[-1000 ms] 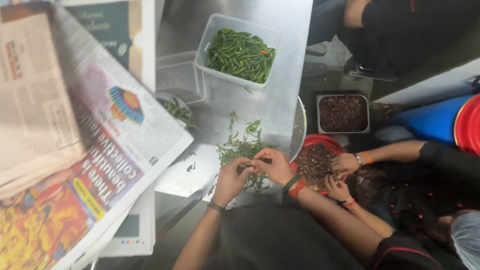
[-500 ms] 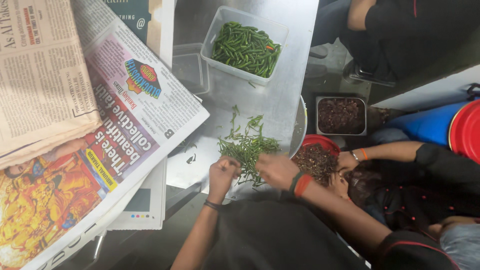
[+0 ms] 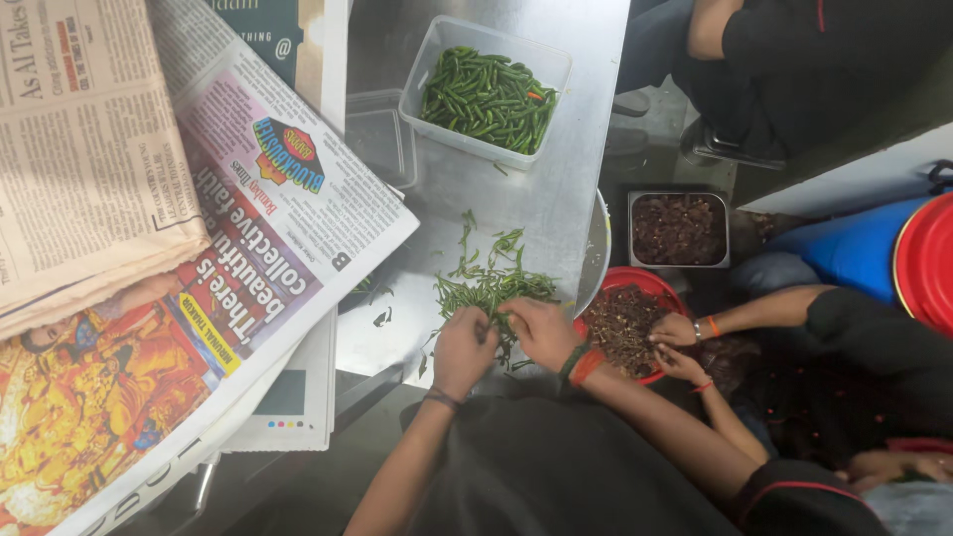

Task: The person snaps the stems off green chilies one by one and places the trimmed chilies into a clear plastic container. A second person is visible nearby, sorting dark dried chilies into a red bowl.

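- Both hands work at the near edge of a loose heap of green chilli stems (image 3: 491,283) on a steel table (image 3: 586,139). The left hand (image 3: 465,349) is curled, fingertips pressed together on a few green strands; the right hand (image 3: 541,333) is also closed, pinching green bits just beside the left. Exactly what each pinch holds is too small to tell.
- The heap lies at the near middle of the table, touching both hands. Thin stems trail away from it toward the far side.
- Since a second ago the hands have drawn closer to the near table edge, and the heap looks more spread out, which suggests the sorting through the pile is going on, not finished.
- Far from the hands, a clear plastic tub (image 3: 556,62) holds whole green chillies (image 3: 486,97).
- To the left, opened newspapers (image 3: 199,248) cover much of the table, overlapping an empty clear container (image 3: 379,134).
- To the right, off the table, a red bowl (image 3: 645,281) holds dark dried pieces, and another person's two hands (image 3: 677,345) are in it.
- Beyond the bowl sits a square steel tray (image 3: 679,197) of similar dark pieces.
- At the far right is a blue drum with a red lid (image 3: 923,263).
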